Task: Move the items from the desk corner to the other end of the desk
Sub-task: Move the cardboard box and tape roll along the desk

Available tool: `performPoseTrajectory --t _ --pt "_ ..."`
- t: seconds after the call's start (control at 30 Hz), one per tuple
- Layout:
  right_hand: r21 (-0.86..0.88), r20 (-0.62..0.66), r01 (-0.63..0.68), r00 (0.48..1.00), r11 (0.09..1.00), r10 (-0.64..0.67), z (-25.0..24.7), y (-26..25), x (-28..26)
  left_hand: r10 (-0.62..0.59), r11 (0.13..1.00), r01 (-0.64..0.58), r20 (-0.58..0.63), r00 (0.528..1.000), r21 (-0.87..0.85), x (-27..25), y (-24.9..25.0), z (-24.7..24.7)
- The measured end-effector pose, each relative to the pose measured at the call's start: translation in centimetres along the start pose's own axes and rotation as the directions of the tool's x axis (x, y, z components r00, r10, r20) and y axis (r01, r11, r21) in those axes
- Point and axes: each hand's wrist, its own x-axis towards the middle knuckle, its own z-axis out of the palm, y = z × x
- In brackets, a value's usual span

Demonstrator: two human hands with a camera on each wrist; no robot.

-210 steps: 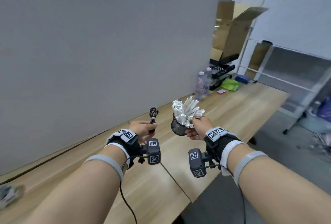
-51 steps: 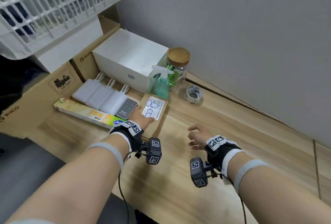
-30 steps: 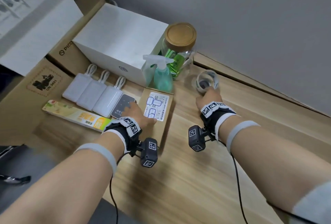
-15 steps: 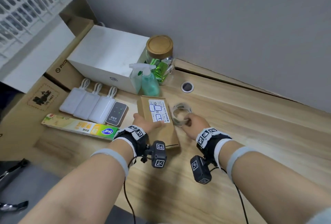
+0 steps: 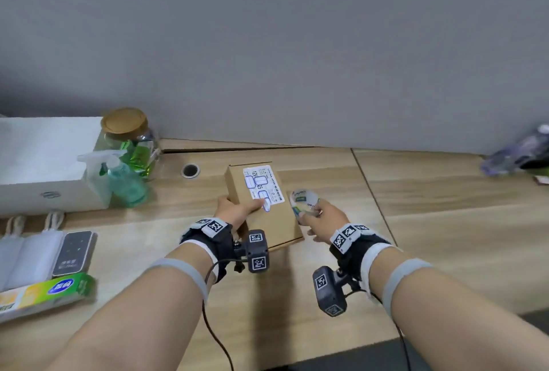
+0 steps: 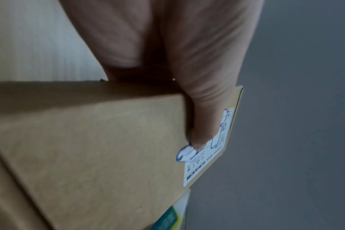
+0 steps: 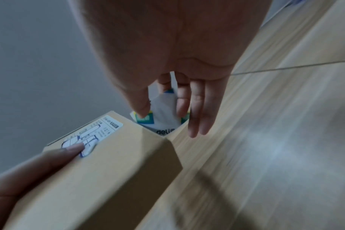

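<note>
My left hand [image 5: 237, 210] grips a brown cardboard box [image 5: 261, 207] with a white printed label, lifted over the desk; the thumb lies on the label [image 6: 199, 135]. The box [image 6: 89, 155] fills the left wrist view and shows again, as the same box [image 7: 100, 179], in the right wrist view. My right hand [image 5: 318, 216] pinches a roll of clear tape [image 5: 303, 201] with a white, green and blue label, just right of the box. In the right wrist view the thumb and fingers [image 7: 182, 102] hold the tape roll [image 7: 163, 121]; two fingers stick out straight.
At the left of the wooden desk [image 5: 445, 237] stand a white box [image 5: 38, 168], a green spray bottle [image 5: 121, 180], a cork-lidded glass jar [image 5: 127, 136], white power banks [image 5: 26, 255], a dark one [image 5: 74, 252] and a long green-yellow box [image 5: 44, 293]. A cable hole [image 5: 190, 170] lies nearby. Blurred bottles [image 5: 517, 154] lie far right.
Both hands have lifted and carried their loads rightward, away from the corner items. The view has swung right with them; the tape roll now shows its labelled face.
</note>
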Motion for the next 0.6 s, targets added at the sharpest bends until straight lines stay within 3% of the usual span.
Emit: performPoseTrajectory --t 0.1,0.3,0.6 --pt "0.240 -0.037 -0.098 0.993 0.966 0.110 -4.7 3.2 -2.0 0.037 0.997 -0.044 0.098 0.994 0.070 -2.5 0.9 6.6" --pt "0.476 -0.100 -0.140 0.972 0.868 0.212 -13.2 10.3 -4.7 0.076 0.971 -0.127 0.241 0.968 0.203 -4.2 0.9 19.2" --pt "0.327 -0.358 -0.122 0.902 0.937 0.242 -30.2 26.4 -6.8 0.169 0.853 -0.339 0.406 0.898 0.396 -12.0 -2.0 43.6"
